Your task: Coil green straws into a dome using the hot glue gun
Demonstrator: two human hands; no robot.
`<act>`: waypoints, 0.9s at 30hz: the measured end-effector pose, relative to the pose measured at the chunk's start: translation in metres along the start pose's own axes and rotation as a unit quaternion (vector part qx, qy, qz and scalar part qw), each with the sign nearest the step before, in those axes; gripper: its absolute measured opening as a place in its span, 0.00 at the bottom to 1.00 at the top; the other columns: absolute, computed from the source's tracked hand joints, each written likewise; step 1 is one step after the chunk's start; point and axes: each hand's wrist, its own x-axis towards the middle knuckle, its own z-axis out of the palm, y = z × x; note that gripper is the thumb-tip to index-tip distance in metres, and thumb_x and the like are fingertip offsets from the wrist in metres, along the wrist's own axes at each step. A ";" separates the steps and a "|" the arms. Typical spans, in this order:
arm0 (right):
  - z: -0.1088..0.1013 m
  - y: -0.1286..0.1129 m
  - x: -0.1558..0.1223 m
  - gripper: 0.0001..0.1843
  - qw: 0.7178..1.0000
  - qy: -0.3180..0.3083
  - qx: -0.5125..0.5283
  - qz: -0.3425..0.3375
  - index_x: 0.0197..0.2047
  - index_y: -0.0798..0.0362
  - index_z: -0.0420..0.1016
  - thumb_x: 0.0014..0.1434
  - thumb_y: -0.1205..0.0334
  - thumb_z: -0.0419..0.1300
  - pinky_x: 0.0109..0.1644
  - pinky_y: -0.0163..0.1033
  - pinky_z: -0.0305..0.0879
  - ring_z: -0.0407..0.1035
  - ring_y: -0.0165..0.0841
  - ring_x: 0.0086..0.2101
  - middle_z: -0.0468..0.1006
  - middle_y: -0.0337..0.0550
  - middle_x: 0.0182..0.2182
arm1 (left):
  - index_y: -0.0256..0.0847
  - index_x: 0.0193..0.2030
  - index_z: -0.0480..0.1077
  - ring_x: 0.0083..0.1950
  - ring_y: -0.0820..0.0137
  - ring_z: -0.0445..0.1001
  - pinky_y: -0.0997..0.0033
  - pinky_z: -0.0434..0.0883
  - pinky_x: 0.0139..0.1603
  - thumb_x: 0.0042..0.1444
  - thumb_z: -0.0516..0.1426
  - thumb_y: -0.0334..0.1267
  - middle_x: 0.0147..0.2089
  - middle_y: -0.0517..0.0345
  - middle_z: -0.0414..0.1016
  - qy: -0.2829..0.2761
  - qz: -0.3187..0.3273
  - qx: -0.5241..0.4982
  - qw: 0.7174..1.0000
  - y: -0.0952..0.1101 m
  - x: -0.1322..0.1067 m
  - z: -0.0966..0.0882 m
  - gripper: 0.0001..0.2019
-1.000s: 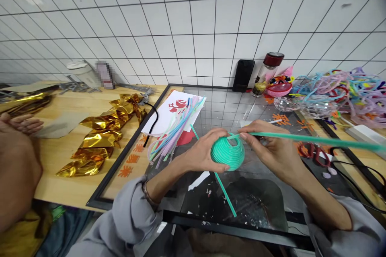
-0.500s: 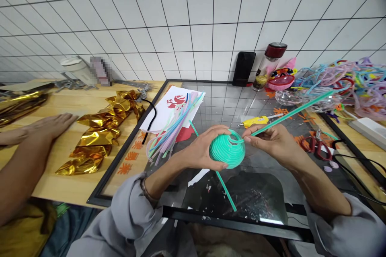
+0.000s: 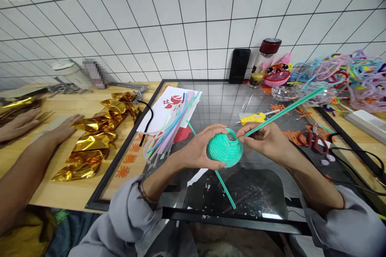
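Note:
A round green coil [image 3: 223, 153], wound from pipe cleaners with an opening at its top, is held above the dark glass panel. My left hand [image 3: 201, 146] is wrapped around its left side, thumb below and fingers near the rim. At the right of the opening, my right hand [image 3: 262, 139] pinches a long green pipe cleaner [image 3: 289, 109], which runs up and right from the coil's rim. Another green pipe cleaner [image 3: 225, 189] lies slanted on the glass below the coil.
A yellow glue gun [image 3: 252, 118], red-handled scissors [image 3: 313, 140], a glass bottle [image 3: 261, 64] and a phone [image 3: 239, 66] lie beyond my hands. Loose pipe cleaners [image 3: 173, 122] rest on paper. At left, another person's hands [image 3: 62, 128] are near gold foil [image 3: 90, 144].
My hands keep their grip on the coil and pipe cleaner, with the right hand shifted slightly closer over the rim. The other person's second hand has come into view at left.

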 end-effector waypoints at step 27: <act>0.003 -0.008 -0.005 0.12 0.982 -0.038 -0.113 -0.146 0.34 0.48 0.86 0.60 0.67 0.60 0.32 0.37 0.65 0.69 0.31 0.28 0.76 0.41 0.26 | 0.47 0.64 0.60 0.70 0.48 0.63 0.42 0.63 0.70 0.44 0.71 0.45 0.66 0.42 0.64 -0.004 0.009 0.001 1.000 0.002 0.000 -0.001 0.41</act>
